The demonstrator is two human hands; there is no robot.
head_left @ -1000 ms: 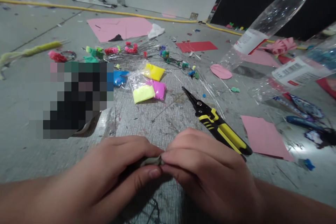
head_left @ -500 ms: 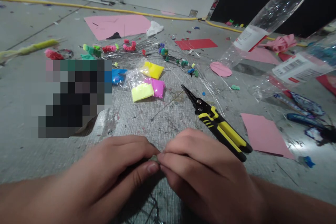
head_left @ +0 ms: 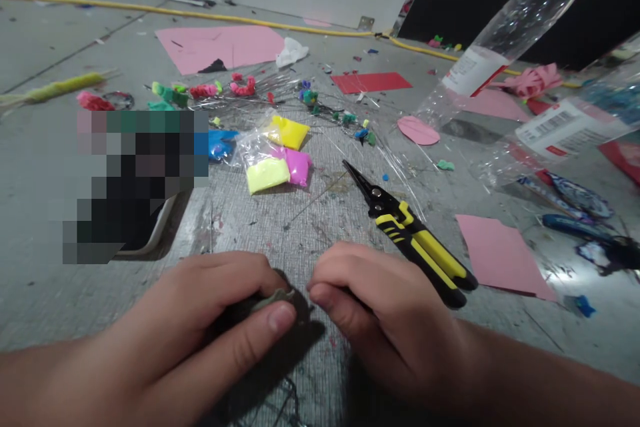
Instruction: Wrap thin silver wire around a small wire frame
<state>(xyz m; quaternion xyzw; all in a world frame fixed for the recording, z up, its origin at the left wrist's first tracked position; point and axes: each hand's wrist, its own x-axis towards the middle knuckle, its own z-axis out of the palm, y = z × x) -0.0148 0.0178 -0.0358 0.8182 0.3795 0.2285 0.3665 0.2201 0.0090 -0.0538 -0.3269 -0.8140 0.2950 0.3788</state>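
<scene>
My left hand (head_left: 210,320) pinches a small grey-green piece that looks like soft modelling clay (head_left: 273,298) between thumb and fingers; its ragged edge pokes out above the thumb. Just to the right, separated by a narrow gap, my right hand (head_left: 385,313) has its thumb pressed to its curled fingers; what they hold, if anything, is hidden. Beyond the right hand lie yellow-and-black pliers (head_left: 420,247), jaws pointing away to the left. Ahead are packets of clay: yellow (head_left: 289,133), pale yellow-green (head_left: 268,176) and magenta (head_left: 299,166). Dark wire (head_left: 290,400) lies below, between my wrists.
At left lies a dark phone-like object (head_left: 150,230), partly pixelated. Small coloured clay pieces (head_left: 243,85) on wires stretch across the back. Two clear plastic bottles (head_left: 480,73) are at right, near pink paper (head_left: 503,257). A yellow cable (head_left: 200,17) runs along the wall.
My hands have come apart slightly. More of the grey-green clay shows in the left hand, and the right fingertips no longer touch it.
</scene>
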